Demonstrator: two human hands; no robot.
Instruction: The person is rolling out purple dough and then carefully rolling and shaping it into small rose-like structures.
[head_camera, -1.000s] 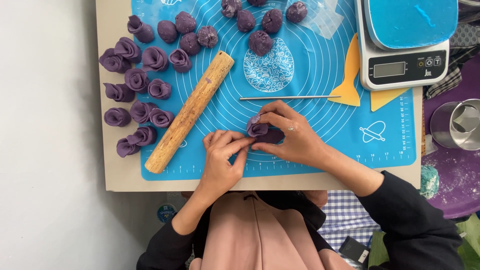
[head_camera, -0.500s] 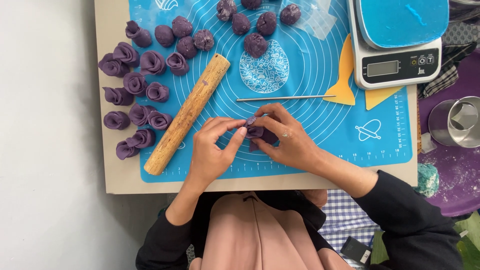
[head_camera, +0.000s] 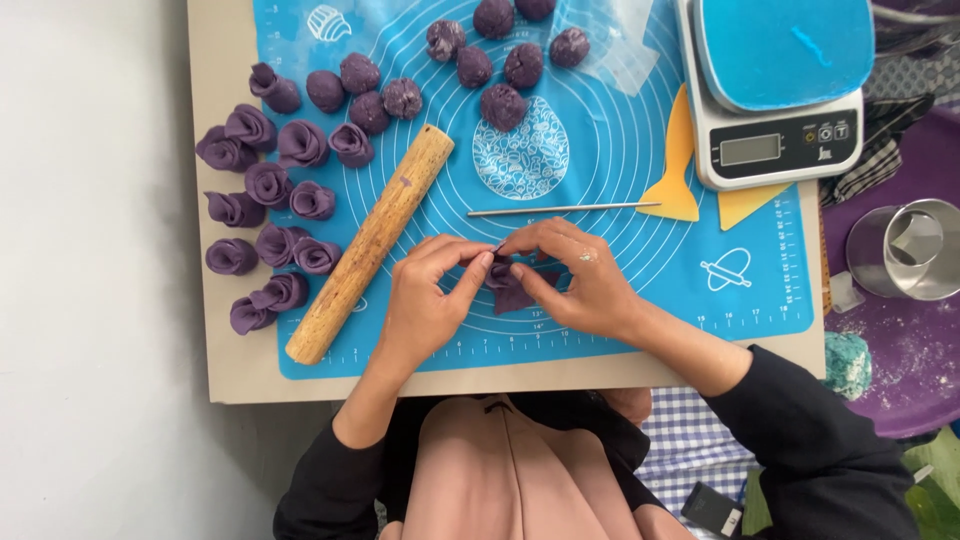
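Observation:
A small purple dough piece (head_camera: 512, 287) lies on the blue silicone mat (head_camera: 620, 140), partly rolled. My left hand (head_camera: 425, 300) pinches its left end with thumb and forefinger. My right hand (head_camera: 580, 275) holds its top and right side with the fingertips. Part of the dough is hidden under my fingers. A wooden rolling pin (head_camera: 370, 243) lies diagonally just left of my left hand. Several finished purple dough roses (head_camera: 262, 185) sit at the mat's left edge, and several purple dough balls (head_camera: 500, 105) rest at the top.
A thin metal rod (head_camera: 560, 209) lies above my hands, with a yellow scraper (head_camera: 678, 160) beside it. A kitchen scale (head_camera: 775, 95) with a blue top stands at the upper right. A metal cup (head_camera: 905, 250) sits on a purple tray (head_camera: 900, 370) at the right.
My left hand's fingers have shifted along the dough and curled it tighter. Both hands stay on the same piece at the same spot on the mat.

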